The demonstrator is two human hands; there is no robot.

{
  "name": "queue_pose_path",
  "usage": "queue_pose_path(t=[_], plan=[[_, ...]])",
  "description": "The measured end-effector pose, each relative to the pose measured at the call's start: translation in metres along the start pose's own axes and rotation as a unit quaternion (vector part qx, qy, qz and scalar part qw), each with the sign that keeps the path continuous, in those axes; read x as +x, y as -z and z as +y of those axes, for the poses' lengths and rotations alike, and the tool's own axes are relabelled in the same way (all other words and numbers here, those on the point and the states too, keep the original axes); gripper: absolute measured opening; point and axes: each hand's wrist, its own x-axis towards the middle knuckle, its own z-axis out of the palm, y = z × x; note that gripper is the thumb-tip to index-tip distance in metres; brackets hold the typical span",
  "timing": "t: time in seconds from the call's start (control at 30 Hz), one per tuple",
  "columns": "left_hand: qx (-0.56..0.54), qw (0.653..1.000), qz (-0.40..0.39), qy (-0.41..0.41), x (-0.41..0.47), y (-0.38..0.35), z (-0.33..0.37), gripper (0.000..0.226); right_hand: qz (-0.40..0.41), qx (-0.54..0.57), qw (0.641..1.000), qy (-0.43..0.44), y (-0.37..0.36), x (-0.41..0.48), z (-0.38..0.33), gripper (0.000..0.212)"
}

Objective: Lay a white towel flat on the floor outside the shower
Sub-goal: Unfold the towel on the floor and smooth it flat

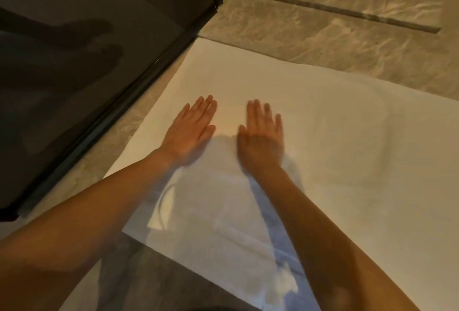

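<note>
A white towel [335, 137] lies spread on the tiled floor beside the dark glass shower wall [99, 50]. Both my hands lie on it near its middle with straight fingers. My left hand [191, 129] rests palm down closer to the glass. My right hand [260, 134] lies palm down just to its right and is blurred. Shadows of my arms fall across the towel's near part. The towel's far right end runs out of the frame.
The shower's black frame rail [139, 82] runs diagonally along the towel's left edge. Marbled beige floor tiles [323, 37] stretch beyond the towel, crossed by a long dark drain slot [347, 10]. Darker floor [154, 273] lies in front of the towel's near edge.
</note>
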Motion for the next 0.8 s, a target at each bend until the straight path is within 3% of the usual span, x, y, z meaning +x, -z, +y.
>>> queue_pose_path(t=[0.2,0.33,0.47,0.6,0.8], plan=[[0.005,0.998,-0.016,0.058,-0.028,0.010,-0.037,0.058,-0.004,-0.045,0.991,-0.130,0.036,-0.063,0.114,0.064],[0.007,0.997,-0.041,0.067,-0.029,0.024,-0.022,0.057,-0.003,-0.034,0.985,-0.169,0.050,-0.063,0.098,0.062],[-0.012,1.000,0.005,-0.003,-0.065,0.025,0.005,0.059,0.013,0.003,0.998,-0.059,0.032,-0.048,-0.006,0.062],[-0.006,1.000,-0.022,-0.018,-0.090,0.012,0.005,0.058,-0.035,0.033,0.998,0.036,-0.006,-0.043,-0.103,0.060],[-0.004,0.999,-0.035,0.005,-0.111,0.009,-0.041,0.060,-0.059,0.009,0.997,0.039,-0.021,-0.072,-0.060,0.061]])
